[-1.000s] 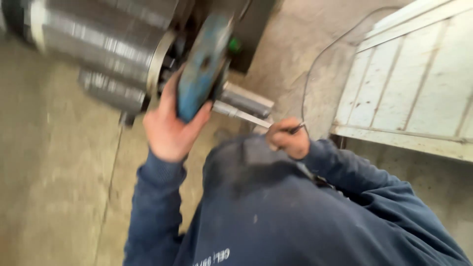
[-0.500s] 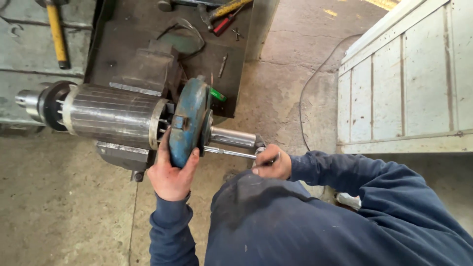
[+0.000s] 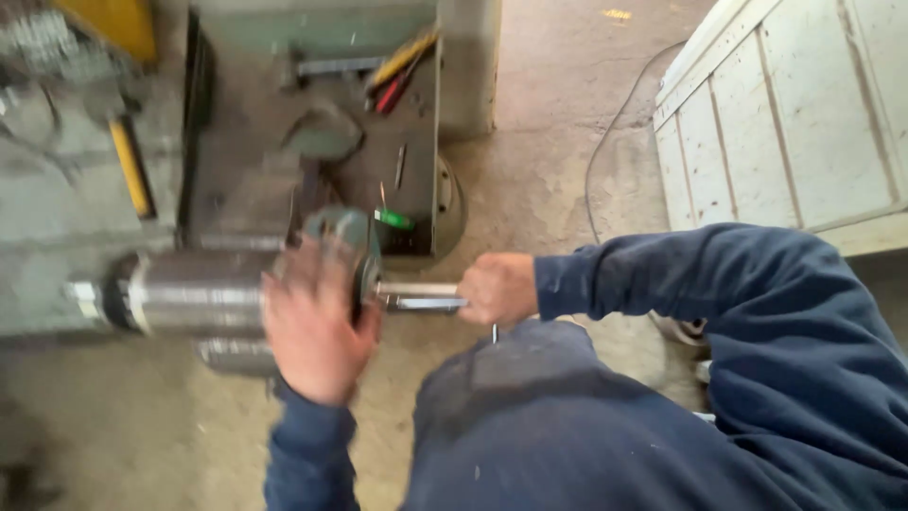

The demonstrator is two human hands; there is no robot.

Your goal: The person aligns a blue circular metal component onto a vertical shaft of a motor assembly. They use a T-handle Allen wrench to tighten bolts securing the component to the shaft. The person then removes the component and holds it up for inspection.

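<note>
Two hands work one rotor (image 3: 194, 293): left hand (image 3: 317, 326) spread over its end disc (image 3: 350, 241), right hand (image 3: 497, 289) clenched around its shaft (image 3: 416, 289).

Left hand (image 3: 317, 322) motion-blurred, hiding blue-green end cap (image 3: 352, 237); its grip unclear.

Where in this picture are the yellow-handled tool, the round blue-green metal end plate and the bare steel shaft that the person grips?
Yellow-handled tool (image 3: 130, 168): head view, middle of its handle.
Round blue-green metal end plate (image 3: 355, 232): head view, upper rim above the left hand (image 3: 317, 326).
Bare steel shaft (image 3: 416, 290): head view, stretch beside the right hand (image 3: 498, 289).
</note>
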